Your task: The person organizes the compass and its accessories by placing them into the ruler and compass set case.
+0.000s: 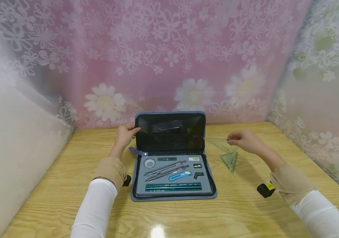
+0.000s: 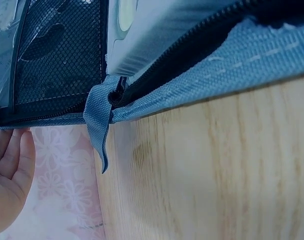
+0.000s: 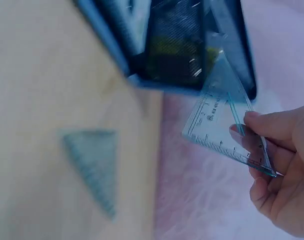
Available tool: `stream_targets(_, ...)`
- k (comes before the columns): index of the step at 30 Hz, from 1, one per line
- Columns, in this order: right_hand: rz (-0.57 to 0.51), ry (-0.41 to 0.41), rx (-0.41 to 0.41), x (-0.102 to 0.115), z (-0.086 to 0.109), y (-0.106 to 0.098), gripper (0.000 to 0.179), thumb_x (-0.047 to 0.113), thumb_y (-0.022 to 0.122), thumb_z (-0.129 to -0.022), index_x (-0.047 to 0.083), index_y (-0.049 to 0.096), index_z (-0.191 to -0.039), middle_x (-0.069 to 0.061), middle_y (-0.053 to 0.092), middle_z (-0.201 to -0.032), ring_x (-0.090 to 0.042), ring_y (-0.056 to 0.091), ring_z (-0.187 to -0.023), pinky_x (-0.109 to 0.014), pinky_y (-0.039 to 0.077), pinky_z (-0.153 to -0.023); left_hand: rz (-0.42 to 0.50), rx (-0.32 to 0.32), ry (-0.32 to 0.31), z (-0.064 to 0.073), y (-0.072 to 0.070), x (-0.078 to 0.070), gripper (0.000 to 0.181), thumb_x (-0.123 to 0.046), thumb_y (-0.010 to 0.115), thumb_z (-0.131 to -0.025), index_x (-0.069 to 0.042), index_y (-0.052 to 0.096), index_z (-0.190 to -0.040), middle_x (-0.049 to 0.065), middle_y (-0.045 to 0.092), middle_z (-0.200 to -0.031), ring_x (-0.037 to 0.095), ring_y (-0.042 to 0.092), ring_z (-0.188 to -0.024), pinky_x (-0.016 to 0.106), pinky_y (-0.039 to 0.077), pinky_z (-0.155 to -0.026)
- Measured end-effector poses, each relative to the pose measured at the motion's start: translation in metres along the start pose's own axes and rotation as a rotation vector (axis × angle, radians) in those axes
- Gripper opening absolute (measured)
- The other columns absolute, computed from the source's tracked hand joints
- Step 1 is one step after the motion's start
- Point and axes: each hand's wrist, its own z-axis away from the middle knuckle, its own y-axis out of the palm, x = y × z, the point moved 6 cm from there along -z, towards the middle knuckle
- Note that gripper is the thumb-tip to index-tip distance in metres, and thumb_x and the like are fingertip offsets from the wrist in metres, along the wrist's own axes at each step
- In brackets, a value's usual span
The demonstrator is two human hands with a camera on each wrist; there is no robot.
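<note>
A blue zip-up drawing-set case (image 1: 173,197) lies unzipped on the table, its lid (image 1: 169,142) standing up at the back. My left hand (image 1: 124,135) grips the lid's left edge, thumb inside and fingers behind; in the left wrist view the fingers (image 2: 11,160) show below that edge. With thumb and fingers, my right hand (image 1: 243,140) pinches a clear set square (image 3: 217,120) by one end. Its pointed tip overlaps the lid's right edge in the right wrist view. A second set square (image 1: 229,161) lies flat on the table, right of the case.
A grey foam tray (image 1: 141,178) in the case holds compasses (image 1: 166,170), a blue cutter (image 1: 180,176), pencils (image 1: 173,187), a tape roll (image 1: 149,163) and an eraser (image 1: 194,159). The lid has a mesh pocket (image 2: 56,60). A floral curtain (image 1: 157,66) hangs behind the wooden table (image 1: 98,198).
</note>
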Motion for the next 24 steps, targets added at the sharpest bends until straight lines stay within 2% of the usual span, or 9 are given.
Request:
stream_targets(5, 0.062, -0.119, -0.015, 0.04, -0.035, -0.005, 0.02, 0.011, 0.059, -0.091, -0.001, 0.068, -0.104, -0.015, 0.067, -0.098, -0.029, 0.062, -0.087, -0.045, 0.05, -0.074, -0.007, -0.009, 0.007, 0.0, -0.002, 0.0, 0.033, -0.023, 0.061, -0.09, 0.0, 0.065, -0.114, 0.019, 0.062, -0.114, 0.031, 0.064, -0.09, 0.038, 0.053, -0.077)
stream_targets(8, 0.113, -0.22, -0.036, 0.067, -0.058, -0.002, 0.018, 0.008, 0.061, -0.089, -0.001, 0.07, -0.101, -0.014, 0.068, -0.095, -0.028, 0.063, -0.085, -0.044, 0.05, -0.073, -0.001, -0.01, 0.004, 0.0, -0.003, 0.0, 0.033, -0.022, 0.061, -0.091, 0.001, 0.065, -0.114, 0.019, 0.062, -0.113, 0.031, 0.064, -0.09, 0.039, 0.052, -0.077)
stream_targets(12, 0.184, -0.299, -0.066, 0.096, -0.084, 0.007, 0.017, 0.007, 0.061, -0.088, -0.002, 0.07, -0.1, -0.013, 0.067, -0.094, -0.028, 0.061, -0.086, -0.043, 0.049, -0.075, -0.005, -0.007, -0.003, 0.0, -0.003, 0.0, 0.033, -0.023, 0.062, -0.09, 0.0, 0.065, -0.114, 0.018, 0.063, -0.113, 0.031, 0.064, -0.089, 0.039, 0.052, -0.077)
stream_targets(18, 0.339, -0.349, -0.07, 0.127, -0.109, 0.021, 0.019, 0.004, 0.056, -0.091, 0.001, 0.071, -0.102, -0.013, 0.067, -0.1, -0.03, 0.059, -0.096, -0.043, 0.046, -0.086, -0.012, -0.003, 0.01, 0.0, -0.001, -0.001, 0.034, -0.024, 0.062, -0.09, 0.0, 0.065, -0.114, 0.019, 0.062, -0.113, 0.033, 0.065, -0.087, 0.039, 0.053, -0.076)
stream_targets(24, 0.456, -0.377, -0.076, 0.146, -0.125, 0.036, 0.019, 0.004, 0.055, -0.091, 0.004, 0.072, -0.1, -0.011, 0.067, -0.099, -0.029, 0.058, -0.096, -0.042, 0.044, -0.089, -0.024, -0.011, 0.007, 0.0, -0.002, 0.0, 0.033, -0.023, 0.062, -0.09, 0.0, 0.066, -0.113, 0.018, 0.063, -0.112, 0.033, 0.065, -0.087, 0.039, 0.052, -0.077)
